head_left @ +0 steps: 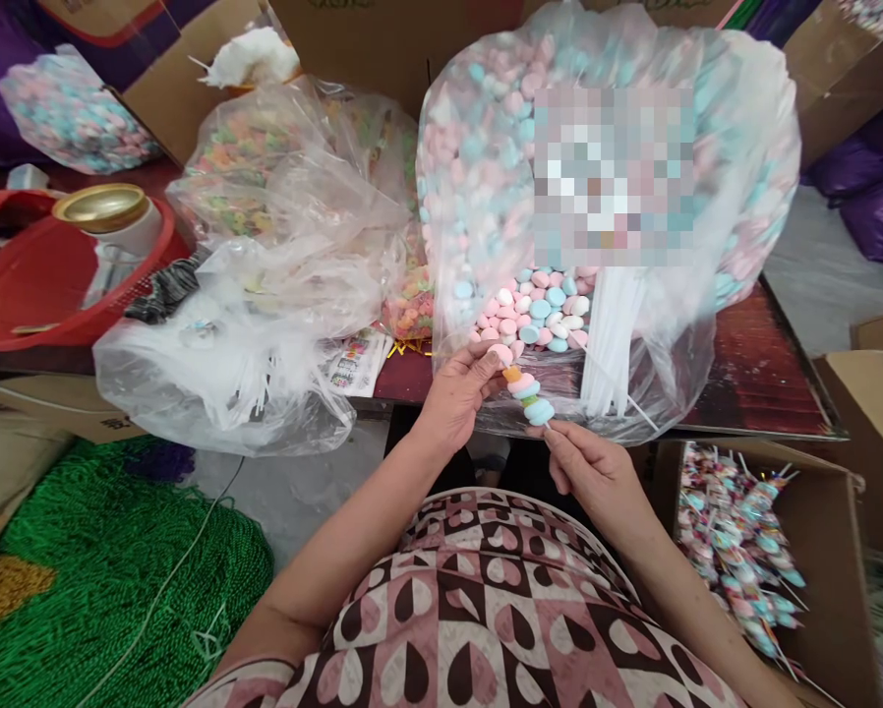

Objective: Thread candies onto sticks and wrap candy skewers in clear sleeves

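Observation:
A thin white stick threaded with several pastel candies, the candy skewer (530, 396), is held between my two hands just in front of the table edge. My left hand (457, 393) pinches a pink candy at the skewer's upper end. My right hand (587, 467) pinches the lower end of the stick, fingers closed. Right behind them a large clear plastic bag (486, 177) of pink, blue and white candies lies open, with loose candies (541, 310) at its mouth and a bundle of white sticks (611, 334) inside.
A cardboard box (825, 521) of finished skewers stands at the lower right. More plastic bags (264, 285) of colourful candy crowd the left of the dark table (758, 374). A red basket (35, 285) with a gold-lidded jar (106, 208) sits far left. Green mesh (109, 570) covers the floor left.

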Tool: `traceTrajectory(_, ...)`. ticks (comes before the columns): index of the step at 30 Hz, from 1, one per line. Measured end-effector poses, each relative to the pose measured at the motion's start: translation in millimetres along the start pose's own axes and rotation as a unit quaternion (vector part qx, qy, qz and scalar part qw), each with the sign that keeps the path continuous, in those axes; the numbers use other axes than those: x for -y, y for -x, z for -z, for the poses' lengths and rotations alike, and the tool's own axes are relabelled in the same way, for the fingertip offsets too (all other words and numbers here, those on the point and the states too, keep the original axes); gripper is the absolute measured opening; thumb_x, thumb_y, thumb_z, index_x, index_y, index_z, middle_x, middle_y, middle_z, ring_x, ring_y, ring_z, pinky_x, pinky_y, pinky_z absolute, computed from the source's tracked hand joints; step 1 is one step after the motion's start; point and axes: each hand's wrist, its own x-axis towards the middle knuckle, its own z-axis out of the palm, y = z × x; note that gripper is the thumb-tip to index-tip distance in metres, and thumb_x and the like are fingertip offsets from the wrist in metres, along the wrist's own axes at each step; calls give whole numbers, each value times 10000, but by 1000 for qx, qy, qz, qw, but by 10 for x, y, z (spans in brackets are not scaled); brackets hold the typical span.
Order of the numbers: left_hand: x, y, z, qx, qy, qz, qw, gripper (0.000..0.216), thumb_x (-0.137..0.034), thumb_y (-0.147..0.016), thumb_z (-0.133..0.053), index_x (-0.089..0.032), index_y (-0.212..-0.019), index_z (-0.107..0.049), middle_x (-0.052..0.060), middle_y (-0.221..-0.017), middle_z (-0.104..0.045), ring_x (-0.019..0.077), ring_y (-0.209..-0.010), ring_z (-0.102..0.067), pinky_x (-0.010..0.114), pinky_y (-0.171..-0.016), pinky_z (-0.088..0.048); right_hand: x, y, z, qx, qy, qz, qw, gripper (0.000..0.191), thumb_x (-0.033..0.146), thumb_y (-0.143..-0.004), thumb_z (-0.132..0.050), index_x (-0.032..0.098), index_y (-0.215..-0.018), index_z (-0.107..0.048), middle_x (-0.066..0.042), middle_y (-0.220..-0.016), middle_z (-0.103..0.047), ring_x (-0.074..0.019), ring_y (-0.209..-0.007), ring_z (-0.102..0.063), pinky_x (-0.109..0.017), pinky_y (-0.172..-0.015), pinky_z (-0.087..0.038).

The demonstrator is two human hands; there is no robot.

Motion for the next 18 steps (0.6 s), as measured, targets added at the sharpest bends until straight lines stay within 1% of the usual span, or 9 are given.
traceTrajectory(7,42,-3,-12,4,-59,-46,997,338,-339,-643,-837,-178,-901,-688,-12,-865,-688,106,-751,-629,242,-729,-502,28,3,-6,-9,-7,-14,1000,379,419,-904,-500,117,-992,-711,73,-425,-417,-92,-411,-364,-244,-481,-284)
traceTrajectory(9,64,-11,15,10,-98,-77,992,330,-345,-668,-820,-189,-925,-684,-16,-868,-685,99,-757,-618,230,-725,-499,30,1,-7,-19,-9,-26,999,388,429,-896,-504,115,-991,-711,74,-419,-410,-92,-404,-359,-241,-467,-277)
traceTrajectory(11,82,-11,57,22,-163,-119,979,301,-355,-727,-777,-197,-965,-680,-13,-873,-686,99,-765,-612,233,-740,-500,30,0,-5,-27,-9,-37,999,395,442,-891,-510,117,-989,-712,76,-413,-399,-91,-398,-352,-236,-457,-272)
traceTrajectory(13,91,2,101,31,-252,-172,952,276,-368,-797,-714,-199,-1012,-676,5,-897,-691,115,-794,-620,253,-769,-505,30,-3,-4,-28,-11,-48,998,402,457,-885,-517,122,-989,-714,76,-409,-395,-89,-392,-347,-233,-445,-266)
traceTrajectory(14,93,13,117,31,-301,-203,931,269,-371,-827,-681,-197,-1032,-674,16,-914,-694,125,-811,-625,264,-783,-507,32,-6,-6,-27,-13,-54,998,406,465,-881,-521,125,-989,-715,75,-408,-395,-89,-388,-346,-231,-438,-259)
traceTrajectory(16,94,41,133,25,-391,-272,879,257,-360,-873,-628,-193,-1065,-669,38,-960,-700,140,-848,-637,276,-805,-511,37,-13,-19,-28,-18,-64,997,412,478,-871,-530,128,-981,-719,69,-409,-404,-91,-384,-352,-230,-424,-251)
traceTrajectory(18,96,66,126,21,-450,-340,826,242,-332,-906,-587,-189,-1085,-662,55,-1003,-705,147,-885,-648,275,-820,-516,50,-19,-40,-31,-25,-73,997,415,485,-858,-542,127,-963,-724,66,-404,-405,-91,-379,-354,-229,-415,-245)
